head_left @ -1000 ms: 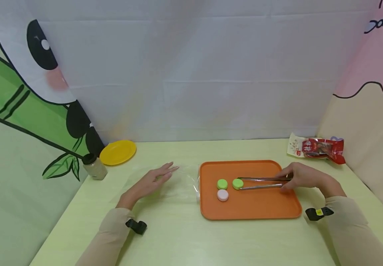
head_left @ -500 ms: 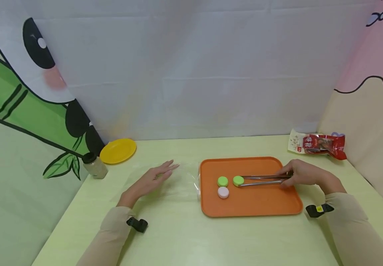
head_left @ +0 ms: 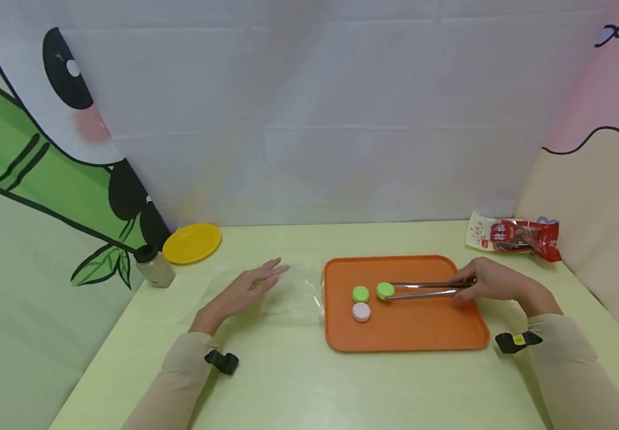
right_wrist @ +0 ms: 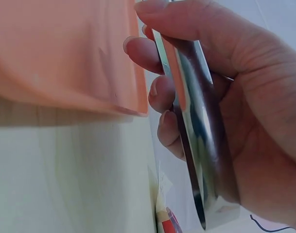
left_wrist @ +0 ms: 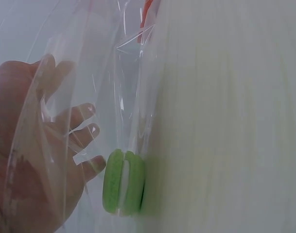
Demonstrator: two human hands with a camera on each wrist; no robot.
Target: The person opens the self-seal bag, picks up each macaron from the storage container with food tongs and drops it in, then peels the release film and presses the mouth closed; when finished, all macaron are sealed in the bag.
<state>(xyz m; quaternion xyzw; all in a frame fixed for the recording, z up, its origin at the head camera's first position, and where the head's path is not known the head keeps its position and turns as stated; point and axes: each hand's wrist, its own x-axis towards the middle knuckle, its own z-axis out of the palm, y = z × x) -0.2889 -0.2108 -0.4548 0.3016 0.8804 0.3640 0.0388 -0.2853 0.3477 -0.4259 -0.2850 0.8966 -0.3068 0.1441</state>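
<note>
- Table: pale top under everything; plate, packet and jar sit toward its far side, probably to leave the near part free for both hands.
- Tray: long axis left to right; flat base and raised rim likely stop round pieces from rolling off.
- Clear bag: left of tray, its edge right by the tray's rim. Contact unclear.
- Left hand: at the bag, fingers extended and apart, clasping nothing; presumably steadying thin film. Wrist view shows it through the plastic; inside or behind, cannot tell.
- Right hand: fingers and thumb curled round the tongs near the joined end, probably for squeeze control.
- Tongs: over the tray, long axis left to right, tips pointing left.
- Green macaron: on or just over the tray, between tips at its far and near edges; seems clamped, firmness unclear. Round from above, no long axis evident.
- Second green macaron, pale pink macaron: on tray, left of the tips.
- Another green macaron: by the left fingertips, apparently in the bag.
</note>
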